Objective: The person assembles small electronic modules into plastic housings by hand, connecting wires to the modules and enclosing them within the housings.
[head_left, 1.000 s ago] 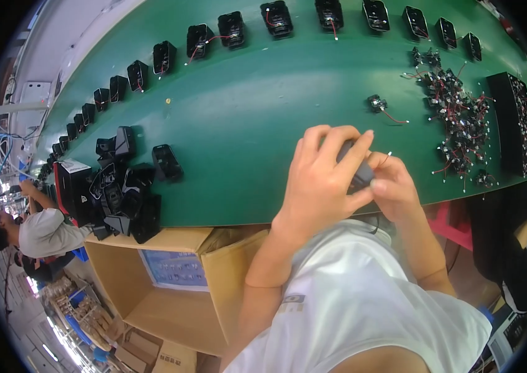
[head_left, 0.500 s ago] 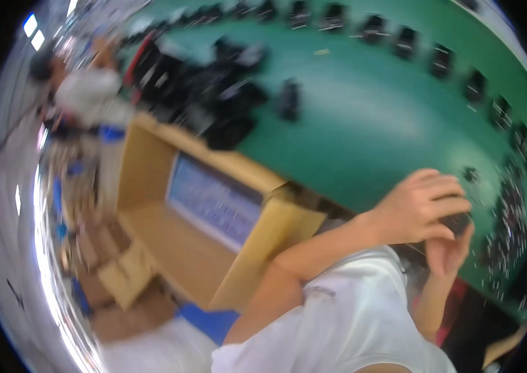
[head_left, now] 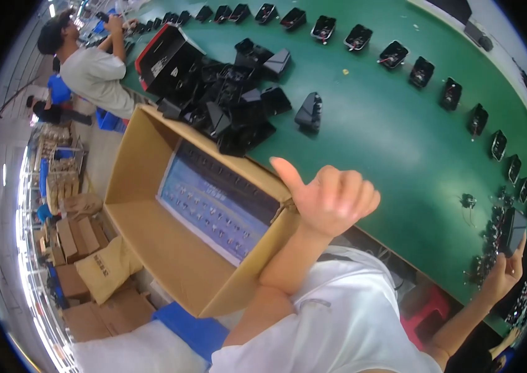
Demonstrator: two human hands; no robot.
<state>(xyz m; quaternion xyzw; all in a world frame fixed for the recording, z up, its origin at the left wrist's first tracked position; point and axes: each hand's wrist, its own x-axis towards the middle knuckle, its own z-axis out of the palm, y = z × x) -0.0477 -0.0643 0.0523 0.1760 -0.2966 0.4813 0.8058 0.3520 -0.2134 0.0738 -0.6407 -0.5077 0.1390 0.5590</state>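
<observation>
My left hand (head_left: 335, 199) is raised over the near edge of the green table, beside the cardboard box's corner. Its fingers are curled in and the thumb sticks out to the left; nothing shows in it. At the far right my right hand (head_left: 504, 273) grips a dark plastic housing (head_left: 513, 231) with an angled grey face, holding it near a heap of small wired parts (head_left: 492, 245). A similar housing (head_left: 308, 113) lies alone on the table. Left of it is a pile of black housings (head_left: 232, 102), next to a black box with red edges (head_left: 167, 59).
A long row of open black housings with wired parts (head_left: 394, 55) curves along the far side of the table (head_left: 375, 118). The open cardboard box (head_left: 151, 239) stands at the near left, with a blue printed sheet inside. Another person (head_left: 92, 71) works at the upper left.
My hands were together around a dark object; now they are apart. The left has swung left toward the box, while the right has moved right with the housing.
</observation>
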